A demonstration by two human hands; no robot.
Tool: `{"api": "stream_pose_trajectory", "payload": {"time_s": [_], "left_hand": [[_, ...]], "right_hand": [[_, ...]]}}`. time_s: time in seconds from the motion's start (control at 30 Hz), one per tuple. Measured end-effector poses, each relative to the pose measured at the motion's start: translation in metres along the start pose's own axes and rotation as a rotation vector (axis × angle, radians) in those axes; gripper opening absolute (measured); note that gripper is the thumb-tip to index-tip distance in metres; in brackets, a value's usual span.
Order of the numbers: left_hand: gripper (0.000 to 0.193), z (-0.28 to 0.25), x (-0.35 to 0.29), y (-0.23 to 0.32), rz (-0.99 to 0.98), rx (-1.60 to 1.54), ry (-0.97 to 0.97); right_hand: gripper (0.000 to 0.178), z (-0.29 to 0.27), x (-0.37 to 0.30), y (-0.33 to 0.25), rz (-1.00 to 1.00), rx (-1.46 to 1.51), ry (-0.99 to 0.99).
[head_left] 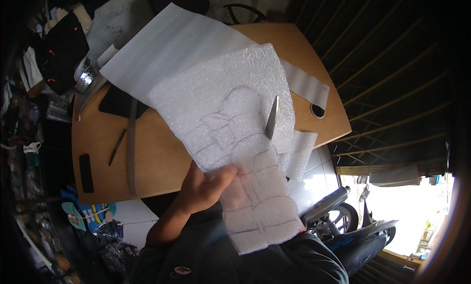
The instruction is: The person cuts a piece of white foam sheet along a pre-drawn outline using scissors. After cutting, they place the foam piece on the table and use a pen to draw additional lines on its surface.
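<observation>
My left hand (206,188) grips the near left edge of a white foam sheet (196,97), thumb on top and fingers underneath. Outlines of rounded, segmented shapes are drawn on the sheet in dark lines. A pointed metal blade (273,118), like one half of a pair of scissors, stands up at the sheet's right part, beside a drawn curve; its handle is hidden below the foam. Of my right hand (301,227) only a sliver of skin shows at the sheet's lower right edge, and its fingers are covered.
Under the sheet stands a wooden table (154,164) with another foam sheet (171,43), a metal ruler (132,151), a black pen (117,146) and a tape roll (318,111). A motorcycle (343,220) is parked at right, near a folding metal gate (392,88). Cluttered shelves line the left.
</observation>
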State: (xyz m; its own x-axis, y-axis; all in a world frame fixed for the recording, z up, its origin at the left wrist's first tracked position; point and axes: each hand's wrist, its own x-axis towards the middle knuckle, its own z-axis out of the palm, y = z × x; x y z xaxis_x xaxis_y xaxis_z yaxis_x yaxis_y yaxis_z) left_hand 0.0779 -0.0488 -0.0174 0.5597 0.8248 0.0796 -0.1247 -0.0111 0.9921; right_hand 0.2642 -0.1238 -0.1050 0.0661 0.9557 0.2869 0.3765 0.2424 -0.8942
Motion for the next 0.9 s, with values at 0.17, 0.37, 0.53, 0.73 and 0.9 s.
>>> {"api": "stream_pose_trajectory", "payload": {"time_s": [0.17, 0.37, 0.53, 0.73, 0.9], "left_hand": [[0.054, -0.002, -0.001, -0.002, -0.007, -0.005, 0.007], [0.056, -0.007, 0.005, -0.004, -0.012, 0.049, -0.01], [0.054, -0.02, 0.013, 0.006, -0.001, -0.036, 0.041], [0.033, -0.023, 0.034, 0.023, -0.057, -0.26, 0.25], [0.026, -0.023, 0.04, 0.029, -0.084, -0.219, 0.291]], "right_hand": [[0.043, 0.0, 0.0, -0.005, 0.143, 0.234, 0.025], [0.045, 0.006, 0.01, -0.004, 0.164, 0.555, 0.149], [0.039, -0.012, 0.018, -0.01, -0.006, 0.177, 0.064], [0.041, -0.003, 0.02, -0.005, 0.019, 0.261, -0.048], [0.038, 0.005, 0.023, -0.008, 0.044, 0.264, -0.063]]}}
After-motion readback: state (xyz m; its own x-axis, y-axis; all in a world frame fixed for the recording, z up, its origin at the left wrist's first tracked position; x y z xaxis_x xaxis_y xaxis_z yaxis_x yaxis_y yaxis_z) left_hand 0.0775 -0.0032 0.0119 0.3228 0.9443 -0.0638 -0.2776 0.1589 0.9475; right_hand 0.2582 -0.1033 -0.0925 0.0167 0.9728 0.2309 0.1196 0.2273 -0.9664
